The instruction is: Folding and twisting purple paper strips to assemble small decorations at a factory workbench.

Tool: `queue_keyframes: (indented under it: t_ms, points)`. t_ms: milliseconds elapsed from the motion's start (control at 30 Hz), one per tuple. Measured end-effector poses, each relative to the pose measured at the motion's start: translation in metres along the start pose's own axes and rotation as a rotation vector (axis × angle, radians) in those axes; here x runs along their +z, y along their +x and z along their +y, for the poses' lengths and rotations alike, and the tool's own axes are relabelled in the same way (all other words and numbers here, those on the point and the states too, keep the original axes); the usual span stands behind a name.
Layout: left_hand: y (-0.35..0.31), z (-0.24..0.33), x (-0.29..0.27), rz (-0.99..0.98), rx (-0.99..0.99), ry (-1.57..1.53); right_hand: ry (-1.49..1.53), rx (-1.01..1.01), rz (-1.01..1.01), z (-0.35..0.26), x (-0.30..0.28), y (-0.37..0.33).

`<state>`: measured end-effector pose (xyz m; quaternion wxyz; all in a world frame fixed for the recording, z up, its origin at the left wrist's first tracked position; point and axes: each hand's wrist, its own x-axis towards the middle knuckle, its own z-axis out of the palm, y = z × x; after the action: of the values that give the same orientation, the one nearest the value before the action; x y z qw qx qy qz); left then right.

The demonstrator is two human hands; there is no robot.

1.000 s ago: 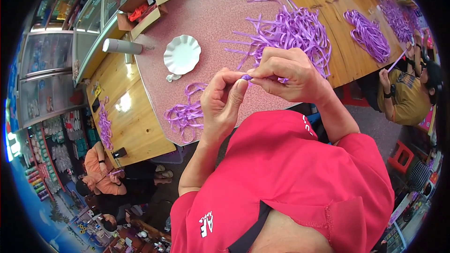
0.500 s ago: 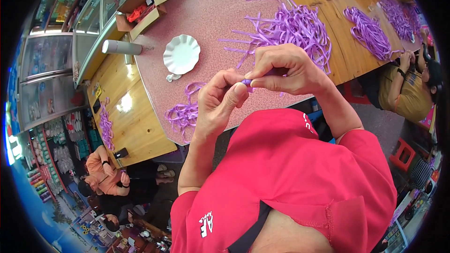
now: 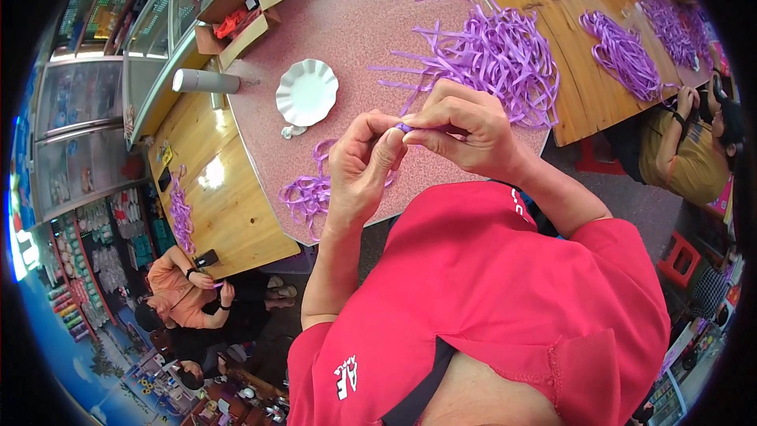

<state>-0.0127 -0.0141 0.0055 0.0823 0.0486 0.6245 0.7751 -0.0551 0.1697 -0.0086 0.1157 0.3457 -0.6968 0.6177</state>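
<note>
Purple ribbon-like nub (image 3: 404, 128), long axis roughly left-right, pinched by left hand (image 3: 361, 166) and right hand (image 3: 467, 128), speckled pink tabletop (image 3: 359, 35)

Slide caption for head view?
Left fingers and right fingers pinch a purple piece over a pink tabletop with purple ribbons and a white plate.

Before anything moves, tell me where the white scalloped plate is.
In the head view, the white scalloped plate lies left of centre on the pink speckled tabletop, right of the grey cylinder and beyond the left hand.
</note>
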Motion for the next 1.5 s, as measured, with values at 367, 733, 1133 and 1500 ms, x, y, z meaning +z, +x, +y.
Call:
queue_keyframes:
  t_ms: [367, 733, 1133, 1500]
  points:
    - [0.004, 0.002, -0.009, -0.198, -0.059, -0.158, 0.188, -0.033, -0.147, 0.001, -0.016, 0.010]
    - [0.006, 0.013, -0.005, -0.160, -0.128, 0.056, 0.092, -0.077, -0.284, 0.005, -0.028, 0.018]
    - [0.009, -0.005, -0.004, -0.020, -0.069, -0.086, 0.355, 0.175, 0.094, 0.026, 0.016, -0.012]
    - [0.000, 0.007, -0.002, 0.012, 0.022, 0.222, 0.169, 0.223, 0.058, 0.002, 0.006, -0.004]
